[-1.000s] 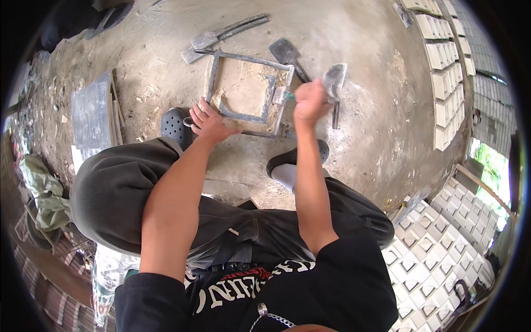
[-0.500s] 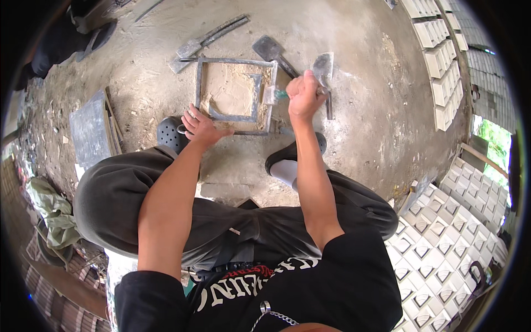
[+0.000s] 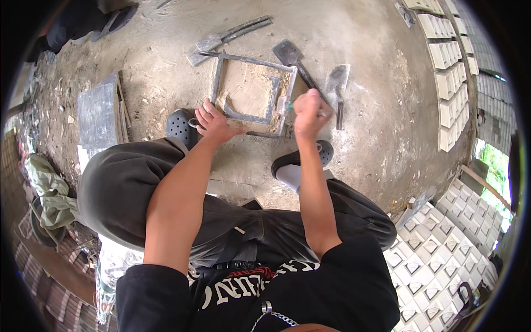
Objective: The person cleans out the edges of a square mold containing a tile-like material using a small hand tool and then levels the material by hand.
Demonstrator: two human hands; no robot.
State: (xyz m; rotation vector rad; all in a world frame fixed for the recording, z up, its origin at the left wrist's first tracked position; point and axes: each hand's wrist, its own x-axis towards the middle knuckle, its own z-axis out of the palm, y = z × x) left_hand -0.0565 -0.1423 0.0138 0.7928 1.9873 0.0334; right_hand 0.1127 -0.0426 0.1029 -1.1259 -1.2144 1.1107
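Observation:
On the floor between my feet lies a square metal mould frame (image 3: 255,62) filled with pale, sandy powder (image 3: 243,88). An angled grey metal piece (image 3: 273,95) sits inside it, bordering the fill. My left hand (image 3: 215,125) rests at the frame's near left corner, fingers spread over its edge. Closed around a small brush-like tool (image 3: 287,106) with a green part, my right hand (image 3: 311,115) is at the frame's right side; the tool's pale head is blurred against the rim. Beyond that hand lie a flat, square-bladed trowel (image 3: 287,53) and a second trowel (image 3: 337,78).
Long metal bars (image 3: 238,34) lie beyond the frame. Dark flat boards (image 3: 98,117) are stacked at the left. Pale moulded blocks (image 3: 446,56) line the far right, with more patterned blocks (image 3: 437,252) at near right. Another person (image 3: 77,26) is partly visible at far left.
The whole view has shifted, so the floor things appear further right and lower. My right hand has moved slightly nearer along the frame's right side; my left hand stays at its corner.

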